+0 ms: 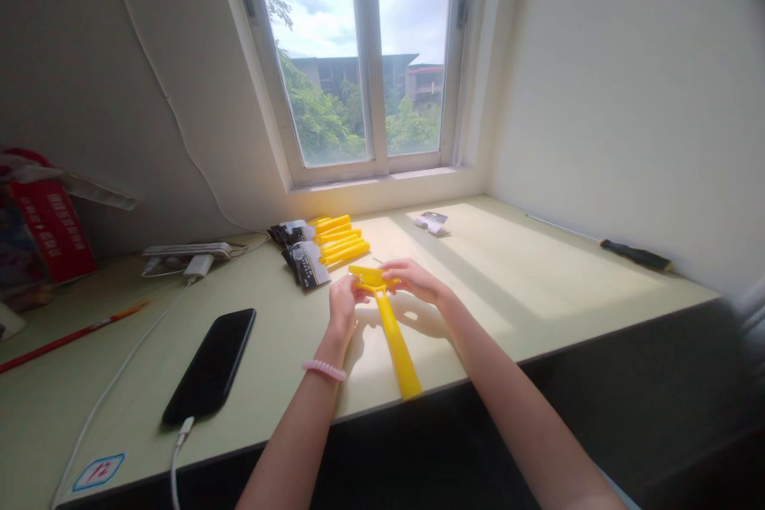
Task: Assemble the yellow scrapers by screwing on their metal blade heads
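Observation:
My left hand (343, 307) and my right hand (415, 280) both grip the wide head of a yellow plastic scraper (394, 343) above the pale green desk (478, 287). Its long handle slants down toward me and past the desk's front edge. A pink coil band (323, 370) circles my left wrist. Just beyond my hands lie several similar yellow plastic handles (342, 241), next to black-and-white retail packets (306, 264). What lies under my fingers is hidden.
A black smartphone (209, 366) on a white cable lies left of my hands. Further left are a power strip (186, 251), a charger, a red pencil (72, 339) and a red box (52, 229). A dark-handled screwdriver (637, 255) and a small packet (433, 223) lie toward the back right.

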{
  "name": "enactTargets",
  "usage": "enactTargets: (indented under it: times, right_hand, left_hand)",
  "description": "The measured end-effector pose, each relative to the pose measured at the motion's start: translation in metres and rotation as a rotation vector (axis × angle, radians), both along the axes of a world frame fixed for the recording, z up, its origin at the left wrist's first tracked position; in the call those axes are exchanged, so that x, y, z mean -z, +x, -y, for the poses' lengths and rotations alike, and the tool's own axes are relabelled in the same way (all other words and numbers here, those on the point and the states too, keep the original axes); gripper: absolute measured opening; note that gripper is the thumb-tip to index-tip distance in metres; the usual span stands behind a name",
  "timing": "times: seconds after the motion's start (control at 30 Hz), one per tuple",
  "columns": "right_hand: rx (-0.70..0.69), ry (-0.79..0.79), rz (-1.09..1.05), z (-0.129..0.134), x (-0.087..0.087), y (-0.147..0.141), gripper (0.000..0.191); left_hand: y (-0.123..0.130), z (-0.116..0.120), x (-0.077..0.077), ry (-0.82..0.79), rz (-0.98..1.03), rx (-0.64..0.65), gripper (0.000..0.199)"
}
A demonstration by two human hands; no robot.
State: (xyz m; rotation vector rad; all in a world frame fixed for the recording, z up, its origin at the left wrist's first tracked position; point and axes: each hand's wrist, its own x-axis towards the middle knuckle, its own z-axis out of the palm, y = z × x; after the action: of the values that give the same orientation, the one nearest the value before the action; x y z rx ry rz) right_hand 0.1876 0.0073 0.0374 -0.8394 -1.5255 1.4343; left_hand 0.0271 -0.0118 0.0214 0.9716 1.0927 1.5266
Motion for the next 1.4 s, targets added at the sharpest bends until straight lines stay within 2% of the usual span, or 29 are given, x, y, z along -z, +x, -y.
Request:
enactTargets:
  times: [0.07,0.37,0.97,1.27,1.4]
  right_hand:
    - [-0.004,-0.018,-0.017,0.0011,-0.0015,0.0001,0.011]
    - [0.037,0.207,0.086,0.0046,-0.0031,-0.0035,0.03]
    - [0.089,0.302,0.102,0.0032,0.0003,-0.0016,0.029]
    - [0.117,0.352,0.123,0.004,0.0022,-0.001,0.028]
    - [0.154,0.352,0.072,0.0056,0.0016,-0.0025,0.025]
  left_hand:
    - [0.0002,0.0006,-0.0005,0.008,-0.004,0.012,0.017]
    - [-0.0003,0.0,0.0001,0.014,0.015,0.01,0.018]
    - [0.001,0.0039,-0.0008,0.007,0.07,0.052,0.019]
    - [0.0013,0.0065,-0.0029,-0.088,0.161,0.036,0.042]
    - [0.0004,0.0059,-0.0042,-0.098,0.187,0.123,0.053]
